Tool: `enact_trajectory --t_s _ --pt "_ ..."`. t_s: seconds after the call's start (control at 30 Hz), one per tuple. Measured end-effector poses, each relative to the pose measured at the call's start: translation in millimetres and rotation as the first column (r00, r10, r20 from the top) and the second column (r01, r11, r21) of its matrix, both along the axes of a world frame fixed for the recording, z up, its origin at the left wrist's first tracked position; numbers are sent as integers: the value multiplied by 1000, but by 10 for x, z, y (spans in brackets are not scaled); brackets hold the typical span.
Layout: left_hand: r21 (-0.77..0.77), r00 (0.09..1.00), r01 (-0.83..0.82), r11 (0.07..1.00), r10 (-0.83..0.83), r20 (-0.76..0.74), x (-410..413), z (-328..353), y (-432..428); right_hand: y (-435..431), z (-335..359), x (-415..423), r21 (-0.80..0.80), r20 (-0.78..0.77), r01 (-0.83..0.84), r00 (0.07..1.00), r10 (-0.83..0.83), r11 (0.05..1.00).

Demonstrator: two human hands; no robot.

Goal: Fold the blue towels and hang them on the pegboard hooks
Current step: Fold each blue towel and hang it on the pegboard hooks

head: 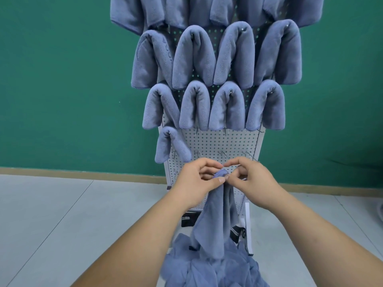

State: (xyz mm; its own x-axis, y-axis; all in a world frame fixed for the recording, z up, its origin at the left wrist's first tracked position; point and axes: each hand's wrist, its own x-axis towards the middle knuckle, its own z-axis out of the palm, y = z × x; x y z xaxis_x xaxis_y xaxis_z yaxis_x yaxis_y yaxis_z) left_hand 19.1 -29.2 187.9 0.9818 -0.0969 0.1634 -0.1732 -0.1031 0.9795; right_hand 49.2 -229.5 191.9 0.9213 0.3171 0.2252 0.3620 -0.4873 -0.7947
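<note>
A blue towel (215,220) hangs limp from my two hands in front of the white pegboard (219,141). My left hand (196,179) pinches its top edge between thumb and fingers. My right hand (252,177) pinches the same bunched edge right beside it. Several folded blue towels (194,59) hang over hooks in rows higher on the board. One folded towel (170,146) hangs alone at the left of the lower row. Bare metal hooks (223,154) stick out just above my hands. A heap of loose blue towels (215,270) lies below.
The pegboard stands on a white frame (247,222) against a green wall (62,79). A pale tiled floor (62,214) spreads left and right. A wooden skirting strip (83,172) runs along the wall's base.
</note>
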Motion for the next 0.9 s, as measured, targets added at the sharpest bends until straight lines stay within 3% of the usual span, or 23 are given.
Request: enact_trajectory --t_s 0.13,0.27,0.43,0.6,0.73,0.9 --pt "103 999 -35 994 33 24 40 -17 42 -67 -79 32 -16 -112 -147 983 144 989" --pt "199 995 -98 975 90 46 71 -64 60 -81 -102 41 -18 -97 -101 990 99 995" --pt "228 998 -64 972 63 10 97 -130 75 -45 -112 36 -51 -63 -110 992 106 993" --pt "281 995 -99 955 93 35 108 -115 131 -56 -170 40 -27 -178 -197 966 189 980" --pt "246 974 -226 942 212 82 152 -43 333 -246 -239 119 -192 -193 -168 973 131 967" --pt "265 918 -394 880 364 159 229 -75 807 -581 -262 225 -442 8 73 997 -77 894"
